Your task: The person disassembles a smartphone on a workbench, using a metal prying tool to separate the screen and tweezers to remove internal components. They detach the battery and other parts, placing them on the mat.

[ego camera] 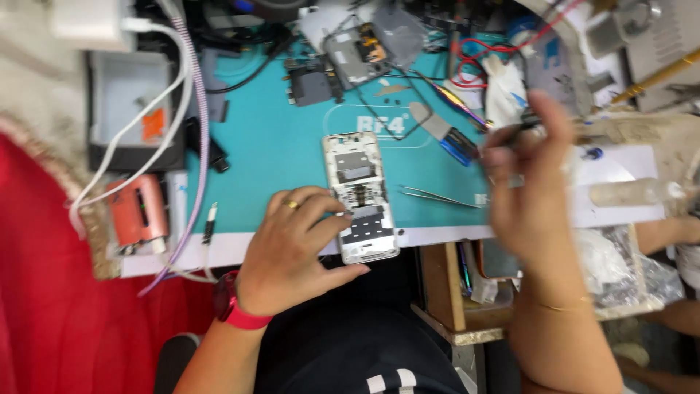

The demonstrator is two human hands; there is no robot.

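Left hand [295,244], gold ring on one finger and red watch at the wrist, is pressed down on the opened white smartphone with its back cover off [360,197]. Fingers [321,211] curl against its left edge and over the lower half; thumb sits by the bottom corner. It pins the phone flat rather than lifting it.

The phone lies lengthwise on the teal rubber work mat [270,146], its lower end overhanging the white front edge of the bench. Inner metal shields and board are exposed.

Right hand [529,186] is raised above the mat's right side and motion-blurred. It seems pinched on a thin dark tool [521,128], probably a screwdriver or pick. Cannot tell the exact grip, only that the fingers are closed around something slim.

Handling judgement: the phone looks light and stiff, but fragile where it is open. Best held by the side frame, not by the bare board or flex parts. The mat likely gives some friction.

Nearby on the mat:
- slim steel tweezers [441,197], just right of the phone, not touching it
- blue-handled flat scraper [446,135]
- dark loose phone module [312,84] further up

White charging cables [138,146] run down the left side past an orange rectangular device [137,211].
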